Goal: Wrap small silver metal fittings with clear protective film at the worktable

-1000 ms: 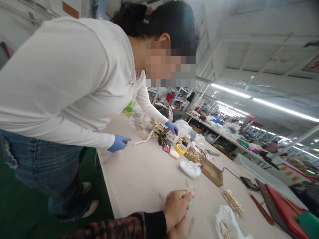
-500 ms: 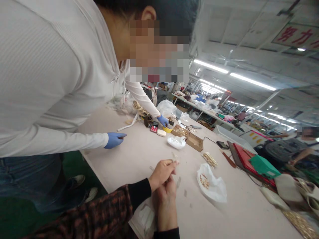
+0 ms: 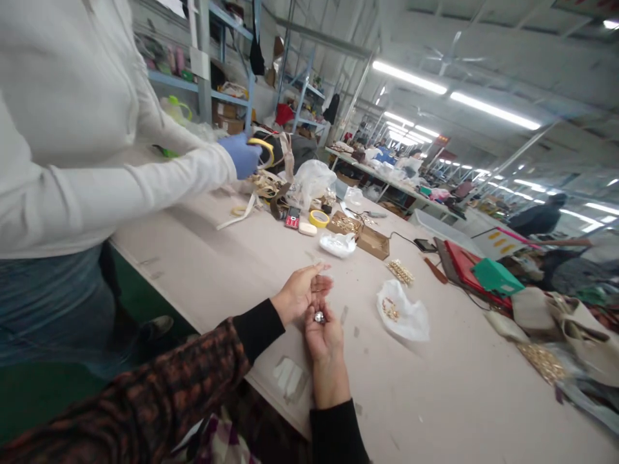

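Right hand (image 3: 323, 335): palm up, fingers loosely curled, cradling one small silvery metal piece (image 3: 319, 317) (kind unclear). Left hand (image 3: 302, 293): half open just above it, holding nothing visible. Table (image 3: 435, 393): one white bag (image 3: 403, 316) of gold fittings. Far: one co-worker's blue-gloved hand (image 3: 242, 156), partly hidden.

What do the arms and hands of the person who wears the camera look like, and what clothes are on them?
Both hands are bare, with no gloves or rings visible. The left hand comes out of a black cuff under a dark sleeve with a rust-orange and black check pattern. The right hand shows only a plain black sleeve end at the wrist.
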Tool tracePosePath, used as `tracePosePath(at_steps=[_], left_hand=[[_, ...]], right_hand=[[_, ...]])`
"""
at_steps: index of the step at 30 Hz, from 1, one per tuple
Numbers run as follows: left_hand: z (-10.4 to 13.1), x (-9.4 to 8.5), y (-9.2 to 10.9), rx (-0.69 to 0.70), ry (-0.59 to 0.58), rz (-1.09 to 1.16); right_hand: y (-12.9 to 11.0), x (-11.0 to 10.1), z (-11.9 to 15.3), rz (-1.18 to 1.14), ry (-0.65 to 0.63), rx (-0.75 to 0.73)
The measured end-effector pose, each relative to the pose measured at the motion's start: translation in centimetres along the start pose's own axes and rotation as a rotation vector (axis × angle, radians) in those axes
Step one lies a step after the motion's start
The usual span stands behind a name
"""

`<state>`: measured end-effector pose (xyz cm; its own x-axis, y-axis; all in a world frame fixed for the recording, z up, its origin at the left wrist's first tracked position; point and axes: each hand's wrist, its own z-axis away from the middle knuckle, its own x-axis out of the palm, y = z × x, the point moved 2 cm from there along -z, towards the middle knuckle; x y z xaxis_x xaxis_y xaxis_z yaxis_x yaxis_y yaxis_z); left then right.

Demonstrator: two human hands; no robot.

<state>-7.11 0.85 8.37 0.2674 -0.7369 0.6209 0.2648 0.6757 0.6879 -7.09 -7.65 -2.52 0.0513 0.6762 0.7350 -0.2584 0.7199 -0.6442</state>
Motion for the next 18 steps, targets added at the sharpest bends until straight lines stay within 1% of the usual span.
tracePosePath(at_steps=[3,5,7,9,13,18], left_hand=[[0.0,-0.2,0.2,-0.073,0.001,0.018],[0.1,-0.2,0.0,-0.051,0.007,-0.022],[0.3,-0.3,-0.4,-0.013,0.013,-0.051],[0.4,-0.3,-0.7,-0.020,0.001,-0.030],[0.6,-0.5,-0.9,-0.059,-0.026,0.047],[0.6,-0.7,-1.2,-0.055,-0.074,0.047]], right_hand=[[-0.1,0.3,-0.1,-0.125,0.130,0.067],[0.0,0.9,-0.3,-0.163,0.171,0.054],[0.0,1.7,-0.5,-0.166,0.174,0.037],[0.0,2.5,-0.5,-0.191,0.148,0.048],[-0.4,3.9,0.4,-0.338,0.114,0.139],[-0.9,4.3,1.1,-0.473,0.153,0.179]])
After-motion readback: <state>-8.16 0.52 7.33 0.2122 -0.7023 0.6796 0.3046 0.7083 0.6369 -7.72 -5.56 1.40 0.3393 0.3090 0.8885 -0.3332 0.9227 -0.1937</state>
